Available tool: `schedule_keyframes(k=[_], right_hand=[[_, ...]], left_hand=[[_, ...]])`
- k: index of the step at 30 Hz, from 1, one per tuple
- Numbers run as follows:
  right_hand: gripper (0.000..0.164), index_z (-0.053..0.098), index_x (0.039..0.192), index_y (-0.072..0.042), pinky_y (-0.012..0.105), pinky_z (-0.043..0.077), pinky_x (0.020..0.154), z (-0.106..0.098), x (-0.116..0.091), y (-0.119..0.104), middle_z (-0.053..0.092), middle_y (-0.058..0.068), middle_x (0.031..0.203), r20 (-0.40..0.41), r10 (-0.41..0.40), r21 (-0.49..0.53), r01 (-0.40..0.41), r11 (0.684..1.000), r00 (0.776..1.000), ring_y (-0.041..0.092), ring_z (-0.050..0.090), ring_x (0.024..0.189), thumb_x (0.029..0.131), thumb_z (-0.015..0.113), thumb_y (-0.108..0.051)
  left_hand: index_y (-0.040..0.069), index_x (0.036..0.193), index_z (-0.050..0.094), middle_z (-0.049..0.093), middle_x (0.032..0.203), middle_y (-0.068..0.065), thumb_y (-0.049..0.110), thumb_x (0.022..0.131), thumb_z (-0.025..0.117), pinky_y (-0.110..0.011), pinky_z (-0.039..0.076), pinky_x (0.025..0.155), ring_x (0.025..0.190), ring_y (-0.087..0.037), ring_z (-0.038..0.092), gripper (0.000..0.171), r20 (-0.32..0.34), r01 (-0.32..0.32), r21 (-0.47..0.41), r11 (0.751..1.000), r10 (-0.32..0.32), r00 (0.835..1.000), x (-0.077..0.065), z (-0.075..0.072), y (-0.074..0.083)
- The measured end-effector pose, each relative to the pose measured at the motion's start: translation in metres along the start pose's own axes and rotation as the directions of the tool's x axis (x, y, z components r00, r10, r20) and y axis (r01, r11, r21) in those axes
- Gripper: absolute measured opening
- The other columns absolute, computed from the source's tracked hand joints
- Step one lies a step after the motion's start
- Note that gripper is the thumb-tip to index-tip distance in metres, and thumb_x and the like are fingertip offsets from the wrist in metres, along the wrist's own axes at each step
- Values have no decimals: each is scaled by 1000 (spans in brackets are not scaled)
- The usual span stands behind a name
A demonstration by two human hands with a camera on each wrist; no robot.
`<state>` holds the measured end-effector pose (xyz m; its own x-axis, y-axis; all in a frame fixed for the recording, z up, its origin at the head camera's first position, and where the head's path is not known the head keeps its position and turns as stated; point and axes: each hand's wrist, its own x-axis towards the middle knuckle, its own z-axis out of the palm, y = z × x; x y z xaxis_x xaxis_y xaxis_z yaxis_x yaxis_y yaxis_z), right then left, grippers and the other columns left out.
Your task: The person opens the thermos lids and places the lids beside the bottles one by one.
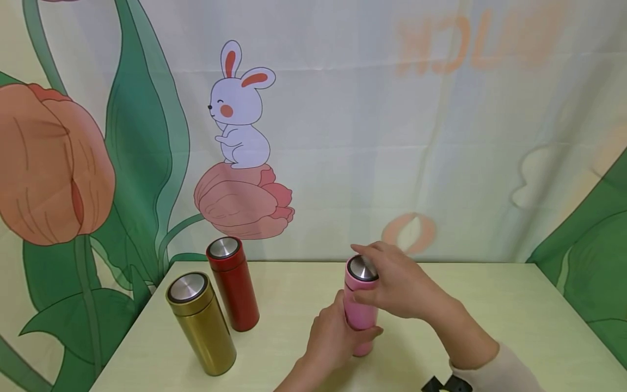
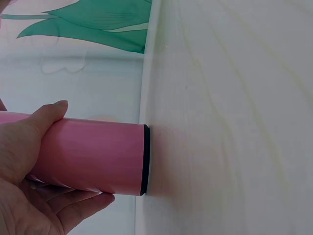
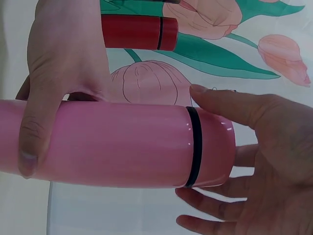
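Observation:
A pink thermos bottle (image 1: 361, 316) stands upright on the table, its lid (image 1: 362, 268) topped with a silver disc. My left hand (image 1: 333, 337) grips the body, thumb on one side and fingers on the other, as the left wrist view also shows on the pink bottle (image 2: 98, 154). Around the lid end, my right hand (image 1: 401, 280) is spread with loose fingers. In the right wrist view a gap shows between the right thumb and the lid (image 3: 215, 147); whether the other fingertips touch it is hard to see. A black ring lies between lid and body.
To the left on the pale table (image 1: 294, 294) stand a gold thermos bottle (image 1: 206, 332) and, behind it, a red one (image 1: 240, 296). A cloth backdrop (image 1: 343, 136) with a rabbit and tulips hangs behind the table. A black object (image 1: 448, 385) shows below the right sleeve.

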<state>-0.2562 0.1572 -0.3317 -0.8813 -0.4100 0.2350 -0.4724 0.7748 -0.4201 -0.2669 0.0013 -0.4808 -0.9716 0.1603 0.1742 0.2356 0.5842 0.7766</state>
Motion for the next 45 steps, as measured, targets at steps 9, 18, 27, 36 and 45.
schedule_keyframes(k=[9,18,27,36,45], right_hand=[[79,57,144,-6,41,55,82,3,-2,-9,66,9,116,-85,97,-108,-106,988,992,24,66,97,82,86,-45],[66,63,136,-6,40,55,84,5,-3,-10,68,6,110,-105,75,-112,-86,990,992,21,66,94,83,85,-39],[64,60,142,-5,44,54,93,3,-3,-4,69,9,124,-71,3,-66,-8,998,997,24,67,111,86,82,-26],[66,55,149,-7,47,51,103,0,-4,-2,63,6,134,2,-19,25,19,1000,1000,25,61,124,88,79,-15],[69,48,154,-9,46,50,102,-4,-4,-1,55,8,146,82,-48,81,41,996,996,26,57,128,91,74,-4]], left_hand=[[23,121,54,73,93,8,55,73,90,-30,52,69,79,-8,67,68,-14,-17,6,1000,17,1000,-1,1,-1],[23,119,54,73,94,8,58,72,89,-31,53,71,80,-9,67,69,-1,5,10,1000,-5,1000,0,1,0],[23,117,54,73,94,9,57,72,90,-31,52,70,80,-9,67,67,1,7,5,1000,-7,1000,0,1,-1],[22,117,54,73,93,9,59,72,89,-30,52,70,78,-8,67,67,-2,-3,11,1000,3,1000,0,1,-2],[22,117,55,73,94,9,55,74,89,-29,53,71,79,-7,67,65,-2,-20,0,1000,20,1000,-1,1,-3]])
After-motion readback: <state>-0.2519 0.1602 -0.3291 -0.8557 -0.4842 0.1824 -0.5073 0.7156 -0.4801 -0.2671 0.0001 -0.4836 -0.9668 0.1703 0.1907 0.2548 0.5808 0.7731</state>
